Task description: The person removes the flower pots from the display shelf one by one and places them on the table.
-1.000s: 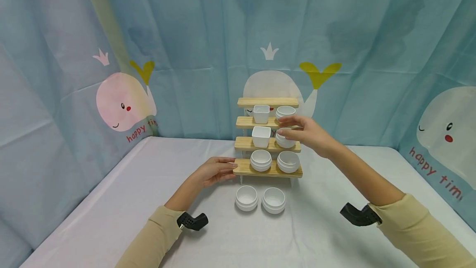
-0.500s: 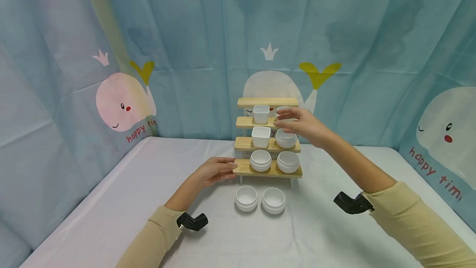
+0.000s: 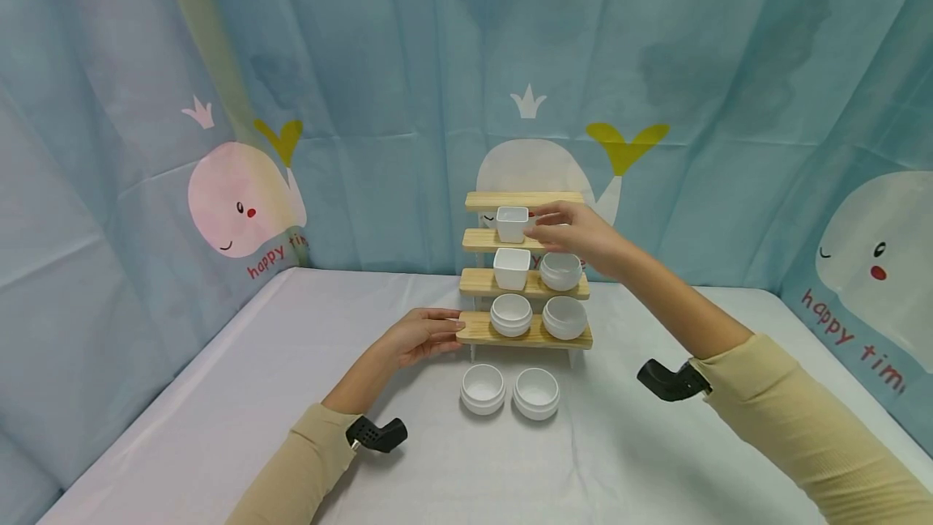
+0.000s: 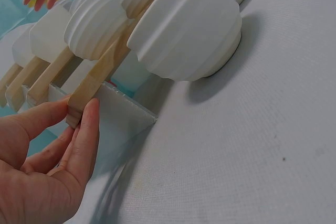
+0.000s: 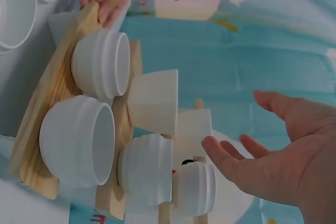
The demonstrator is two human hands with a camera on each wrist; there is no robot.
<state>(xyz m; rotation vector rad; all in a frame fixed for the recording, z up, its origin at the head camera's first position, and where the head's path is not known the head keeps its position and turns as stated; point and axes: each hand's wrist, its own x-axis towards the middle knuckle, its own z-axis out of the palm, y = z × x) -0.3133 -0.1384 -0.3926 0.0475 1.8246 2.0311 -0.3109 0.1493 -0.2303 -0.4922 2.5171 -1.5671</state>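
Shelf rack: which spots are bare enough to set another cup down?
The top shelf is bare. Broad bare tablecloth lies left and right of the two round cups before the rack. The three lower shelves are crowded, two cups each; the right hand hovers there.

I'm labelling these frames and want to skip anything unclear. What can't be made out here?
- Round pot on the third step: in the head view the right hand covers it.
- Right hand's contact with that pot: the right wrist view shows a gap, but not clearly.
- Stand's legs: mostly hidden behind the steps.
- Left hand: cut off by the left wrist frame's edge.
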